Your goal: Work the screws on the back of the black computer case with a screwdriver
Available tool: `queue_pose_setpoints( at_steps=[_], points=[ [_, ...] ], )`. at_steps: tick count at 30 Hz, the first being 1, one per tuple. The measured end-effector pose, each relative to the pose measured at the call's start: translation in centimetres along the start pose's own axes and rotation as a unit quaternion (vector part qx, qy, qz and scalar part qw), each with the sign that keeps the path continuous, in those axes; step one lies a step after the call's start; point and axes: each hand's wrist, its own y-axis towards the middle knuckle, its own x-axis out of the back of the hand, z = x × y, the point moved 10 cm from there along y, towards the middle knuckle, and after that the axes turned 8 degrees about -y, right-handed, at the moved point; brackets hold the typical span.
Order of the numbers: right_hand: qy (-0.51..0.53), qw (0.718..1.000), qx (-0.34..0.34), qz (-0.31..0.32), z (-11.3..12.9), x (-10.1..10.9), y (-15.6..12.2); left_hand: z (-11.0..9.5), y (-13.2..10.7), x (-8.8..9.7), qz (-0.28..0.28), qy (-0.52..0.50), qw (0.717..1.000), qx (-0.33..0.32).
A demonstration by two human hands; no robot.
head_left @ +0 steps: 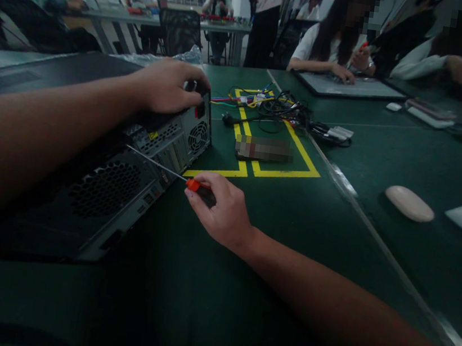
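A black computer case lies at an angle on the left, its back panel turned toward me. My left hand grips the case's far upper corner, with its fingers curled over the edge. In my right hand is a screwdriver with an orange and black handle, held between thumb and fingers. Its long thin shaft points left, and the tip reaches the upper edge of the back panel above the large round vent grille. Whether the tip sits in a screw, I cannot tell.
Yellow tape marks the green table. A heap of black cables and a blurred dark object lie beyond the case. A beige rounded object rests at right. Across the table, a person's hand touches a flat panel.
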Motion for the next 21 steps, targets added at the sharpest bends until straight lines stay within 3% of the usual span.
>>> queue_pose_setpoints(
  at_steps=[21],
  points=[
    [-0.029, 0.999, -0.013, 0.01, -0.03, 0.02, 0.14, 0.19, 0.15, 0.05, -0.012, 0.0, 1.0, -0.015]
  ],
)
